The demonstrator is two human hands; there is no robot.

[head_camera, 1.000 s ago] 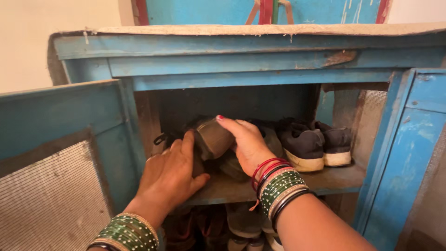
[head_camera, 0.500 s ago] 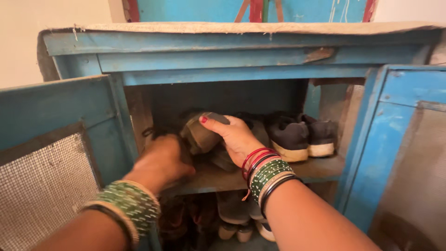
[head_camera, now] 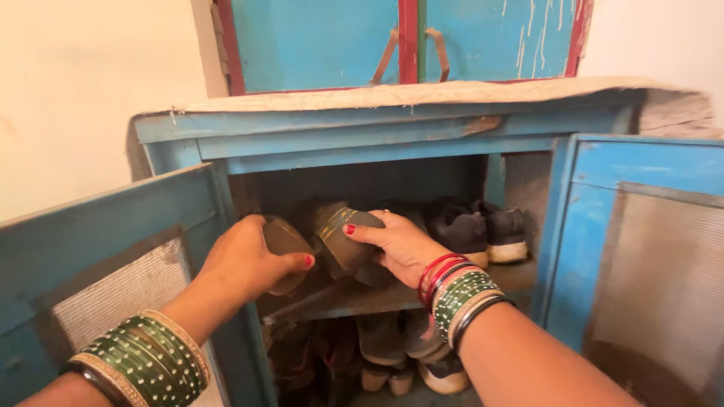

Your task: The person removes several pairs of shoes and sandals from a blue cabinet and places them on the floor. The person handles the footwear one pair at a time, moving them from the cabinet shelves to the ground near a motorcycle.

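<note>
Left hand [head_camera: 245,260] now lifted — brown shoe [head_camera: 285,243] under its fingers [head_camera: 298,261].

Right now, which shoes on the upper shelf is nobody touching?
The dark pair with pale soles at the shelf's right end. The left hand and right hand each grip a brown shoe further left.

Lower-shelf shoes [head_camera: 392,358] dim, indistinct

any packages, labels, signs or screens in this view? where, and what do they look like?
None in view. Only a blue cabinet with mesh doors and shoes on its shelves; the left hand holds a brown shoe, the right hand holds another brown shoe, dark sneakers to the right.
</note>
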